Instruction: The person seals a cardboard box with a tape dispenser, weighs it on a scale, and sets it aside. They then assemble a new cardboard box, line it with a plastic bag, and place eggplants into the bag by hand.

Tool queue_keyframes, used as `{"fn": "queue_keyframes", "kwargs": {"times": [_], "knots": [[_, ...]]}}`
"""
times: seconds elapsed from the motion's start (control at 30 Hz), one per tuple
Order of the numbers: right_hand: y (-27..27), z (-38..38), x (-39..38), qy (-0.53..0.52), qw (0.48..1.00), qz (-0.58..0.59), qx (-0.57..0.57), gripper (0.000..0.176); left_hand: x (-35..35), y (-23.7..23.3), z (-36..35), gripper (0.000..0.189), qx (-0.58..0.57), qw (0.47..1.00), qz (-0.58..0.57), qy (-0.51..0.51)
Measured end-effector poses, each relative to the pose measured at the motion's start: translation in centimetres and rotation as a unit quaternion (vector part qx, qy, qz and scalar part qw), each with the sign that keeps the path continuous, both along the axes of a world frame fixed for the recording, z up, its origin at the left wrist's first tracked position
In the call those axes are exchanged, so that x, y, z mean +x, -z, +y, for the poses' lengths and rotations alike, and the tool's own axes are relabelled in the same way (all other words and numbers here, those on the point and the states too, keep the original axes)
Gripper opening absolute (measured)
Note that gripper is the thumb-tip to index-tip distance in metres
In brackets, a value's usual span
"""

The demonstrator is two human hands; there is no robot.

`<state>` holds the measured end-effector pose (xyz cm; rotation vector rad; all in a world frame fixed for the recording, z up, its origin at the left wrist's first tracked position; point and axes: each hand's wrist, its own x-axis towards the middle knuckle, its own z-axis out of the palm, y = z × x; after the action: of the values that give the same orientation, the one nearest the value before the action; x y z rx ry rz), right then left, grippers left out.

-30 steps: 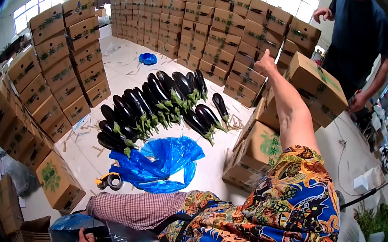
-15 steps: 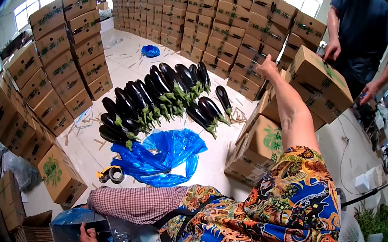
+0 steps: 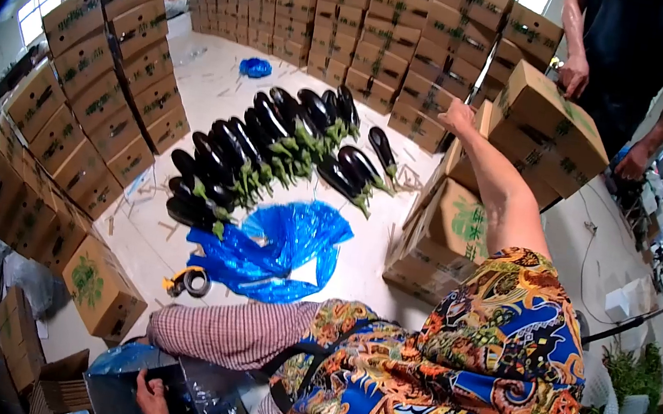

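My right hand (image 3: pixel 457 116) reaches far out, its fingers on the near edge of a tilted cardboard box (image 3: pixel 556 123) on top of a stack. Another person in a dark blue shirt (image 3: pixel 629 45) has one hand (image 3: pixel 573 74) on the same box. My left hand (image 3: pixel 149 397) is low at the bottom left, gripping a crumpled plastic bag (image 3: pixel 194 394) over a dark crate. My arms are in a colourful patterned top with a checked sleeve (image 3: pixel 231 336).
Several dark eggplants (image 3: pixel 272 149) lie in rows on the white floor, beside a blue plastic sheet (image 3: pixel 276 246) and a tape roll (image 3: pixel 189 280). Stacked boxes line the left wall (image 3: pixel 103 93) and the back (image 3: pixel 356 18). More boxes (image 3: pixel 450 231) stand under my arm.
My right hand has come down from a raised position onto the tilted box's edge. The other person's hand has moved onto that box. The view has tilted down slightly.
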<state>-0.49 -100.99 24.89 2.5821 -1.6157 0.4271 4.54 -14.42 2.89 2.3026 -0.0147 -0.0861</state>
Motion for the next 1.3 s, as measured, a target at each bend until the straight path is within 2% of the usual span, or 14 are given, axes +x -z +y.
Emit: {"fn": "queue_keyframes", "kwargs": {"times": [0.1, 0.13, 0.17, 0.23, 0.43, 0.57, 0.67, 0.7, 0.77, 0.87, 1.0, 1.1, 1.23, 1.3], "knots": [[2.9, 4.1, -2.4, -0.041, 0.991, 0.124, -0.015, 0.047, 0.4, 2.0, 1.5, 0.043, -0.046, 0.999, -0.007, 0.001], [6.9, 2.5, -3.9, -0.056, 0.987, 0.145, -0.038, 0.045, 0.4, 1.8, 1.2, 0.042, -0.041, 0.999, -0.015, 0.01], [9.0, 1.8, -6.1, -0.121, 0.971, 0.2, 0.054, 0.05, 0.6, 2.1, 1.2, 0.042, -0.051, 0.999, -0.002, 0.005], [12.3, 3.4, -8.0, -0.097, 0.959, 0.249, 0.091, 0.051, 0.7, 2.7, 1.7, 0.041, -0.068, 0.997, 0.023, -0.009], [12.4, 5.5, -6.7, -0.081, 0.955, 0.268, 0.094, 0.058, -0.2, -0.5, -0.2, 0.039, -0.011, 1.0, 0.0, -0.002], [12.5, 5.1, -11.5, -0.049, 0.942, 0.306, 0.13, 0.064, 0.0, 0.7, 0.6, 0.039, -0.032, 0.999, 0.013, -0.007], [12.1, 6.1, -12.7, -0.037, 0.937, 0.315, 0.149, 0.068, -0.7, -3.2, -0.5, 0.043, 0.135, 0.991, 0.001, 0.012], [12.2, 6.3, -12.0, -0.042, 0.939, 0.307, 0.148, 0.069, -1.0, -4.4, -1.0, 0.043, 0.141, 0.99, 0.008, 0.023], [11.5, 6.6, -9.6, -0.058, 0.948, 0.278, 0.142, 0.072, -0.4, -1.2, 0.1, 0.039, 0.037, 0.999, 0.023, -0.004], [8.9, 6.7, -5.0, -0.083, 0.98, 0.154, 0.097, 0.077, -0.1, -0.1, 0.0, 0.038, -0.019, 1.0, 0.017, -0.008], [4.3, -1.6, -0.3, -0.066, 0.997, -0.032, -0.019, 0.092, 0.3, 2.2, 1.1, 0.038, -0.063, 0.998, 0.016, 0.006], [-8.4, 4.0, 3.0, -0.059, 0.988, -0.14, -0.013, 0.089, 0.1, 0.8, 0.1, 0.038, -0.047, 0.999, 0.019, -0.01], [-15.6, 3.9, 6.7, -0.014, 0.977, -0.19, -0.091, 0.088, 0.1, 0.3, 0.2, 0.036, -0.025, 1.0, -0.011, 0.005], [-16.7, 3.1, 7.9, -0.046, 0.963, -0.262, 0.028, 0.081, 0.0, -0.3, 0.4, 0.036, -0.016, 0.999, -0.027, 0.017]]}}
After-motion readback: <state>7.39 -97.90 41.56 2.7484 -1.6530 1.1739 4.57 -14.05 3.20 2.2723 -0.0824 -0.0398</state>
